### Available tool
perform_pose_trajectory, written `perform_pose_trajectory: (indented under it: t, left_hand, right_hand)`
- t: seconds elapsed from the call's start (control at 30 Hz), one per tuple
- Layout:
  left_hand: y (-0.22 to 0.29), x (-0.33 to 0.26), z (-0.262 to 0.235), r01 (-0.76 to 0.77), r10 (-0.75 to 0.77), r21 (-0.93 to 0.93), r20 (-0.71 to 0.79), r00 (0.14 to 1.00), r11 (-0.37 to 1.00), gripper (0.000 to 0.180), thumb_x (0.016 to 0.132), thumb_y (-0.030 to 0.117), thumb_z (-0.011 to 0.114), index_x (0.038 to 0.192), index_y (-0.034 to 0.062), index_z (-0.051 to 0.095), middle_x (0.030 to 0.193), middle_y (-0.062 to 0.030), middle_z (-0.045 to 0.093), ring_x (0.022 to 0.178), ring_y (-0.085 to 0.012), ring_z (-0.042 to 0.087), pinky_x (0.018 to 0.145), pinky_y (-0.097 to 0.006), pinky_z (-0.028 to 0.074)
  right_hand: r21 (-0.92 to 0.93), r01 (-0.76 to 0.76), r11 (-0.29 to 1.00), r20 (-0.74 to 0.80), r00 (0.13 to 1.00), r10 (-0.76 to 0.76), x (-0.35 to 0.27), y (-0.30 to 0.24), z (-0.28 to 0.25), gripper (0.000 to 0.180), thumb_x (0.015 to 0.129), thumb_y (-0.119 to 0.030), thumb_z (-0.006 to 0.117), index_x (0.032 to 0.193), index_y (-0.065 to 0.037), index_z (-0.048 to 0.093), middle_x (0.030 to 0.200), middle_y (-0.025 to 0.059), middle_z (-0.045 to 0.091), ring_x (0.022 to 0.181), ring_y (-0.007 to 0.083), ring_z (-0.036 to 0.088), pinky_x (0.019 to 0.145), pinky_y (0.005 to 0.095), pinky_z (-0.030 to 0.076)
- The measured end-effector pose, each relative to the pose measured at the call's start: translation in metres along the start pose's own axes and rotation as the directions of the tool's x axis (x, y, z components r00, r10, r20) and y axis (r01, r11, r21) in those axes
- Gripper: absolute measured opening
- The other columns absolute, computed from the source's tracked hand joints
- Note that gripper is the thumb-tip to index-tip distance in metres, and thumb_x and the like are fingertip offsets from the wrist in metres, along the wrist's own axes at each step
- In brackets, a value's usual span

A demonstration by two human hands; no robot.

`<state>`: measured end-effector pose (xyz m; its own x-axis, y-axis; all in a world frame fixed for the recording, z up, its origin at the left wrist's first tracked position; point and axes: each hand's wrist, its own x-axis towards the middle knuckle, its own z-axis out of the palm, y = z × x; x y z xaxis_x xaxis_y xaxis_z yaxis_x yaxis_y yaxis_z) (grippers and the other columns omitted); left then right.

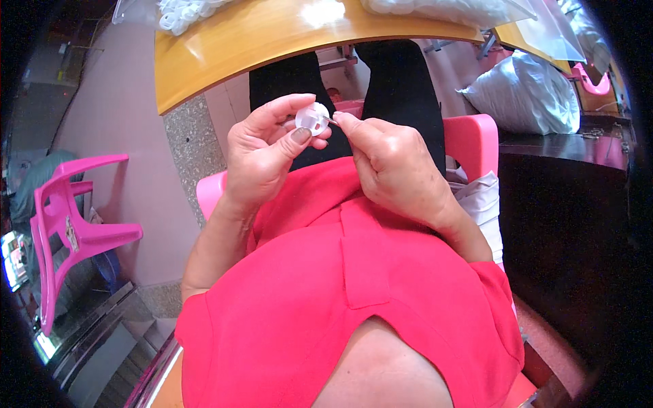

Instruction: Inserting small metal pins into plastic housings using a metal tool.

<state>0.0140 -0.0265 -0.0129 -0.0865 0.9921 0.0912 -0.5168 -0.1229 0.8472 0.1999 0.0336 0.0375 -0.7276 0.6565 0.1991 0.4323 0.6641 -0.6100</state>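
My left hand [275, 146] pinches a small round white plastic part [312, 117] between thumb and fingers, above my lap. The part looks like a translucent cap or ring with openings in its face. My right hand [391, 153] is closed around a thin metal tool [330, 121], most of which my fingers hide. Its tip touches or nearly touches the right side of the white part; I cannot tell which. Both hands are close together, short of the table's near edge.
A yellow wooden table [224, 58] curves across the front, with clear bags of white plastic parts [182, 15] on it. A full white sack [527, 95] lies to the right. A pink plastic chair [75, 228] stands at the left; a pink armrest [478, 146] is by my right side.
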Motion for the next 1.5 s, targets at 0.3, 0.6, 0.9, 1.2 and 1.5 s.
perform_pose_trajectory:
  t: [0.3,0.6,0.9,1.2,1.5]
  left_hand:
    - [0.001,-0.001,0.002,0.019,-0.019,0.018,0.011,1.0,1.0,0.036,0.088,0.001,0.061,0.122,-0.0042,0.053,0.108,-0.0159,0.064,0.092,-0.021,0.065,0.083,-0.034,0.055]
    - [-0.001,-0.001,0.002,0.025,-0.025,0.005,0.005,1.0,1.0,0.035,0.088,0.001,0.061,0.122,-0.0043,0.053,0.107,-0.0157,0.063,0.093,-0.0217,0.065,0.083,-0.034,0.055]
    - [0.001,-0.002,0.002,0.03,-0.03,0.016,0.009,1.0,0.999,0.034,0.088,0.001,0.061,0.121,-0.0043,0.054,0.107,-0.0149,0.063,0.093,-0.0213,0.065,0.083,-0.034,0.055]
    - [-0.001,-0.001,0.003,-0.004,-0.001,0.119,0.038,0.999,0.993,0.03,0.086,-0.007,0.06,0.116,-0.0039,0.058,0.108,-0.0114,0.057,0.092,-0.0192,0.064,0.083,-0.031,0.055]
    - [0.001,0.0,0.001,-0.051,0.04,0.231,0.05,0.998,0.972,0.031,0.085,-0.008,0.061,0.116,-0.0036,0.059,0.108,-0.0122,0.058,0.092,-0.0189,0.064,0.082,-0.031,0.055]
  right_hand:
    - [0.007,0.016,1.0,-0.009,1.0,-0.016,0.0,0.002,0.002,0.032,0.081,0.006,0.055,0.114,0.005,0.057,0.08,0.0202,0.061,0.07,0.0344,0.064,0.06,0.0385,0.051]
    - [-0.019,0.021,1.0,0.023,1.0,-0.02,-0.001,0.003,-0.002,0.031,0.081,0.006,0.055,0.112,0.004,0.058,0.079,0.0197,0.062,0.069,0.0341,0.064,0.059,0.039,0.051]
    - [-0.016,0.054,0.998,0.017,0.998,-0.054,0.001,0.005,0.001,0.019,0.077,-0.003,0.054,0.095,0.001,0.053,0.073,0.0198,0.06,0.067,0.0388,0.062,0.058,0.0462,0.051]
    - [-0.2,0.072,0.977,0.115,0.992,-0.049,0.003,-0.002,-0.004,0.014,0.077,-0.006,0.055,0.09,-0.001,0.053,0.073,0.0172,0.061,0.063,0.0339,0.064,0.055,0.0419,0.053]
    - [-0.274,0.09,0.958,0.126,0.99,-0.057,0.004,-0.006,-0.001,0.015,0.078,-0.007,0.055,0.092,0.0,0.053,0.075,0.0167,0.062,0.064,0.0316,0.065,0.055,0.0397,0.054]
